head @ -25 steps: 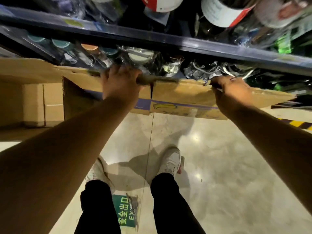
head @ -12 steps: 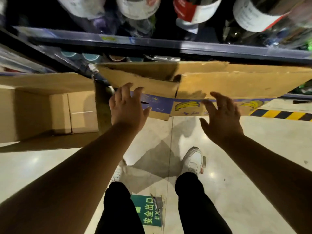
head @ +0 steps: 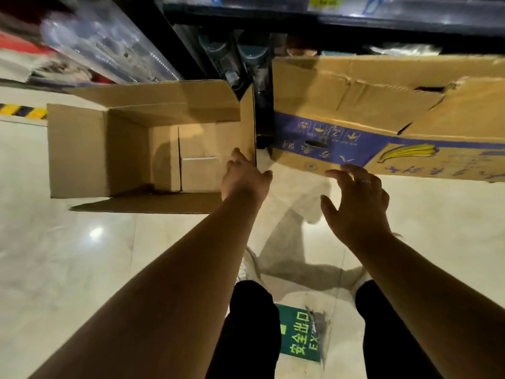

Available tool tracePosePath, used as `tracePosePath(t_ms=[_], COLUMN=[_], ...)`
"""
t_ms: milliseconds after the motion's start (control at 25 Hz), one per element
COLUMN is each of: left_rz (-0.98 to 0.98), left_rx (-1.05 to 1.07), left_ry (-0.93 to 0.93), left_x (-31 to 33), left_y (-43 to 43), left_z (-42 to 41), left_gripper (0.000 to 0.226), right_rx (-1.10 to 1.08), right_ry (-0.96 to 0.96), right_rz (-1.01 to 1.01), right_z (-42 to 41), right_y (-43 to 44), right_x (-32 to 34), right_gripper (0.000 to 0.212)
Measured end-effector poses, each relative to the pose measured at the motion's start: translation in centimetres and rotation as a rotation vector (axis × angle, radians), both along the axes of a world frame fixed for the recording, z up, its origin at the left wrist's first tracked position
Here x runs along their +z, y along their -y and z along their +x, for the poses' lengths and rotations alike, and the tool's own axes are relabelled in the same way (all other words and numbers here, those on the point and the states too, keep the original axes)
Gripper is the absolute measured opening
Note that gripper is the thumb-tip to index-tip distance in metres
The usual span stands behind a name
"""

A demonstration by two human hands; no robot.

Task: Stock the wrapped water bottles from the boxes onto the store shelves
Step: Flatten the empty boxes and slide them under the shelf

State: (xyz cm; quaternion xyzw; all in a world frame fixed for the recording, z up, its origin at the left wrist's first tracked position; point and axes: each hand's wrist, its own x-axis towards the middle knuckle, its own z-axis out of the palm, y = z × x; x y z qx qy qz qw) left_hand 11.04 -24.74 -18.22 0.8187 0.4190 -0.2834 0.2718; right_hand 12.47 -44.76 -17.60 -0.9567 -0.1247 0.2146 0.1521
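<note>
An open plain cardboard box lies on the floor at the left, and I see only bare cardboard inside it. A second cardboard box with blue print and a banana picture sits at the right, against the dark shelf. Wrapped bottles with teal caps show on the low shelf between the boxes. My left hand hovers at the plain box's right flap, fingers loose, holding nothing. My right hand is spread open just in front of the banana box, apart from it.
Blurred plastic-wrapped goods fill the upper left. Yellow-black hazard tape marks the floor at the far left. A green exit sticker lies on the pale glossy floor between my black-trousered legs.
Both hands let go of the banana box's top edge and drew back toward me. The view swung left, bringing the plain open box into the middle left.
</note>
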Motion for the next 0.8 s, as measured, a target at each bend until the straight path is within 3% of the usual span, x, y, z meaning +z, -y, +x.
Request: tracePosePath(t_ms=[120,200,360,520,800], left_rz=[-0.013,0.006,0.047,0.012,0.091], left_rx=[-0.09,-0.095,-0.044,-0.02,0.027], left_ry=[-0.005,0.023,0.092,0.282,0.517], left_x=[-1.5,-1.7,-0.5,3.8,14.3], left_y=[-1.0,-1.9,-6.1,-9.7,-13.7], left_z=[-1.3,-2.0,-3.5,-5.8,-12.1], left_gripper=[0.044,0.034,0.028,0.025,0.022], right_rx=[-0.101,-0.148,-0.232,-0.183,-0.083], right_ry=[-0.055,-0.111,-0.174,-0.235,-0.304], right_rz=[0.01,-0.022,-0.037,-0.028,0.177], right_z=[-1.9,-3.2,-4.8,-5.1,-3.7], right_y=[-0.3,-0.2,-2.5,-6.5,-11.4], right_x=[-0.7,-0.8,0.5,2.9,6.8], right_gripper=[0.05,0.048,0.045,0.047,0.054])
